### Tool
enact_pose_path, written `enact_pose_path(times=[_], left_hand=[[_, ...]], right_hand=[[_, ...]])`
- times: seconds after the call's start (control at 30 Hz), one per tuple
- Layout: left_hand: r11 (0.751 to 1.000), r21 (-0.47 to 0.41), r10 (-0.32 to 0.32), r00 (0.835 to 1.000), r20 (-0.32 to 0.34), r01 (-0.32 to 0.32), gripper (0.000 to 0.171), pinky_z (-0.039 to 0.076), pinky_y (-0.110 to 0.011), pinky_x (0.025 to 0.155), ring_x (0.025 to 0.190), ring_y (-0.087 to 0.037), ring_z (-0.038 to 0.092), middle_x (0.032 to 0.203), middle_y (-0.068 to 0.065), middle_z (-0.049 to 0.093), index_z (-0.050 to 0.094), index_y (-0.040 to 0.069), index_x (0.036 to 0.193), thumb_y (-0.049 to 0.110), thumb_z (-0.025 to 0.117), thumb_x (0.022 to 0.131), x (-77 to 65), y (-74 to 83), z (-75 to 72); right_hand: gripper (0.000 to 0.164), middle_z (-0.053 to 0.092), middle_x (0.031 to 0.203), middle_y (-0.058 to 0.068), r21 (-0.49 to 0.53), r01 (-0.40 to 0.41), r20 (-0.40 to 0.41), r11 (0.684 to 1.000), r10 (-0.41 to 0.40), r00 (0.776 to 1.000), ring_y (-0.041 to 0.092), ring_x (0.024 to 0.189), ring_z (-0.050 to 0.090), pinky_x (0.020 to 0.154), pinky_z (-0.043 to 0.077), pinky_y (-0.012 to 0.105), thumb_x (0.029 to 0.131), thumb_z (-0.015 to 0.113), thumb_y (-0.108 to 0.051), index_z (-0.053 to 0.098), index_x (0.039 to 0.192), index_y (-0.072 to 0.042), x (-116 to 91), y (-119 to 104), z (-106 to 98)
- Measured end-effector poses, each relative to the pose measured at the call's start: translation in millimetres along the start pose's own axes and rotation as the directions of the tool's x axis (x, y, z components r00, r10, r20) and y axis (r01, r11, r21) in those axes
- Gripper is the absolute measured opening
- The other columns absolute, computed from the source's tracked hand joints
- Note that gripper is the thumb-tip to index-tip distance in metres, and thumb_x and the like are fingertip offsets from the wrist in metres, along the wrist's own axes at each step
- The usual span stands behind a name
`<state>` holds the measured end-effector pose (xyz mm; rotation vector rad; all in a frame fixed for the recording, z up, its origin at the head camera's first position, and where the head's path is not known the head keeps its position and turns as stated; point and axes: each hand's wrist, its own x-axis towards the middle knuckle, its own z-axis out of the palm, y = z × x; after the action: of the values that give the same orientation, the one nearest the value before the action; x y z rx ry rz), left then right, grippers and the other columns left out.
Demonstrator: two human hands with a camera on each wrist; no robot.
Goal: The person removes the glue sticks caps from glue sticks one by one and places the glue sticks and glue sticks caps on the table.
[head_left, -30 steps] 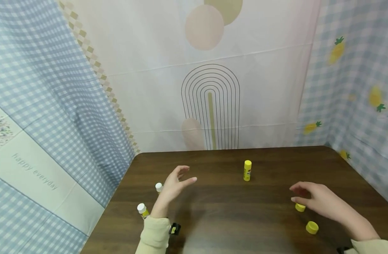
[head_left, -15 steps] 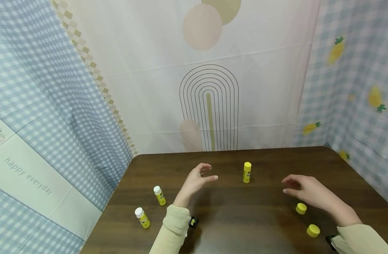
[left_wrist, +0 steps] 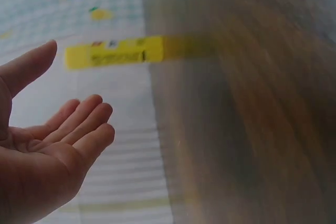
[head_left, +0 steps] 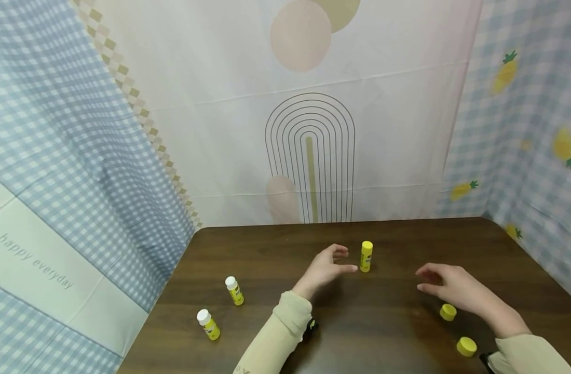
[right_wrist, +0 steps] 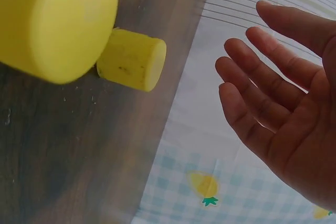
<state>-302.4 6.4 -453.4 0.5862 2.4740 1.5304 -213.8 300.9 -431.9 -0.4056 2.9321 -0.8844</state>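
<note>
A capped yellow glue stick (head_left: pixel 366 257) stands upright toward the back of the table. Just left of it is my left hand (head_left: pixel 324 269), thumb and fingers spread apart, holding nothing. In the left wrist view the glue stick (left_wrist: pixel 113 52) shows beyond the thumb, with a gap between them. My right hand (head_left: pixel 453 288) hovers on the right side, fingers loosely bent and nothing in them. Below and beside it lie two yellow caps, the farther cap (head_left: pixel 448 312) and the nearer cap (head_left: pixel 466 346). Both caps loom large in the right wrist view, the nearer one (right_wrist: pixel 73 24) cut off by the frame edge.
Two glue sticks with white tops stand at the left, one glue stick (head_left: pixel 234 291) farther back and another glue stick (head_left: pixel 208 324) closer. The dark wooden table (head_left: pixel 360 332) ends at a patterned curtain (head_left: pixel 229 156) behind it.
My left hand has moved right, away from the white-topped glue sticks and up to the capped one. The right hand has shifted slightly left and away from the caps.
</note>
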Motion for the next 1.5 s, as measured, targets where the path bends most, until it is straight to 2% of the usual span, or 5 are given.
enact_pose_path(times=[0.23, 0.67, 0.97, 1.2, 1.5], left_hand=[[0.998, 0.021, -0.056, 0.998, 0.0, 0.056, 0.059, 0.045, -0.033, 0.084, 0.111, -0.023, 0.053, 0.118, -0.005, 0.059, 0.054, 0.009, 0.124, 0.028, 0.079, 0.074, 25.7, -0.9, 30.2], [0.993, 0.052, -0.104, 0.994, 0.041, 0.102, 0.037, 0.046, -0.03, 0.072, 0.079, -0.009, 0.054, 0.091, 0.007, 0.059, 0.061, 0.014, 0.102, 0.028, 0.08, 0.074, 51.2, -1.0, 59.2], [0.993, 0.071, -0.099, 0.992, 0.073, 0.094, 0.018, 0.046, -0.026, 0.066, 0.076, -0.008, 0.056, 0.086, 0.007, 0.061, 0.065, 0.012, 0.095, 0.016, 0.074, 0.08, 51.8, -6.2, 58.8], [0.991, 0.109, -0.086, 0.992, 0.09, 0.076, 0.021, 0.047, -0.025, 0.069, 0.079, -0.006, 0.057, 0.09, 0.007, 0.063, 0.066, 0.014, 0.101, 0.019, 0.073, 0.081, 49.3, -3.9, 60.5], [0.959, 0.275, 0.044, 0.993, 0.113, -0.074, 0.015, 0.046, -0.022, 0.065, 0.073, -0.005, 0.056, 0.083, 0.007, 0.061, 0.062, 0.014, 0.089, 0.025, 0.071, 0.083, 58.6, 21.6, 27.1]], right_hand=[[0.046, 0.063, 0.105, 0.007, -0.019, 0.003, -0.007, 1.0, -0.003, 1.0, 0.025, 0.093, 0.059, 0.073, 0.049, 0.042, 0.083, 0.065, -0.044, 0.062, 0.11, -0.007, 0.1, 2.6, -1.8], [0.042, 0.064, 0.102, 0.005, -0.029, 0.012, 0.002, 1.0, -0.012, 1.0, 0.021, 0.088, 0.06, 0.069, 0.049, 0.037, 0.084, 0.066, -0.039, 0.062, 0.109, -0.006, -3.9, 8.6, -0.3], [0.038, 0.063, 0.098, 0.001, -0.038, 0.009, 0.012, 0.999, -0.008, 1.0, 0.017, 0.085, 0.058, 0.066, 0.047, 0.033, 0.084, 0.066, -0.036, 0.062, 0.108, -0.007, -7.4, 11.6, 3.7], [0.035, 0.061, 0.089, -0.005, -0.031, 0.0, 0.031, 1.0, 0.001, 1.0, 0.01, 0.079, 0.055, 0.062, 0.045, 0.029, 0.085, 0.066, -0.035, 0.062, 0.107, -0.008, -11.7, 12.7, 6.1], [0.038, 0.061, 0.091, -0.004, -0.011, 0.007, 0.05, 1.0, -0.007, 0.999, 0.01, 0.079, 0.056, 0.063, 0.046, 0.028, 0.085, 0.065, -0.036, 0.062, 0.108, -0.006, -16.5, 12.9, 2.3]])
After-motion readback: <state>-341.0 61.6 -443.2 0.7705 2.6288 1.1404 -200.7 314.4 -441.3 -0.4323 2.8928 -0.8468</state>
